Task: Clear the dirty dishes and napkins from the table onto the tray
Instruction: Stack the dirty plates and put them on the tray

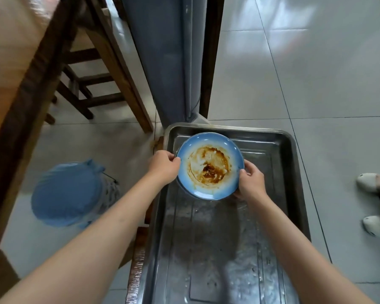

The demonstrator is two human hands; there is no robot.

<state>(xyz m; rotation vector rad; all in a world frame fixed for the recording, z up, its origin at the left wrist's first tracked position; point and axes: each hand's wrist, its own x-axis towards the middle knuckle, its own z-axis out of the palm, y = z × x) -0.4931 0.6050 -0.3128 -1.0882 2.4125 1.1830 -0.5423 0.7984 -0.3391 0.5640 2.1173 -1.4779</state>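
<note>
Holding the plate [210, 166] over the tray's [294, 163] far end, your left hand [164, 166] pinches its rim at nine o'clock and your right hand [249, 183] grips at four o'clock. Tilt it and the brown sauce could run off; loosen early and it may clatter down or chip.

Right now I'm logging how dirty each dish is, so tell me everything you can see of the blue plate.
The blue plate is round and shallow, glossy like glazed ceramic, blue at the rim and paler toward the middle. Brown sauce smears ring its centre, with a darker patch in them. It sits about level over the far end of the metal tray; whether it rests on the tray cannot be told. The left hand grips its left edge and the right hand its right edge.
</note>
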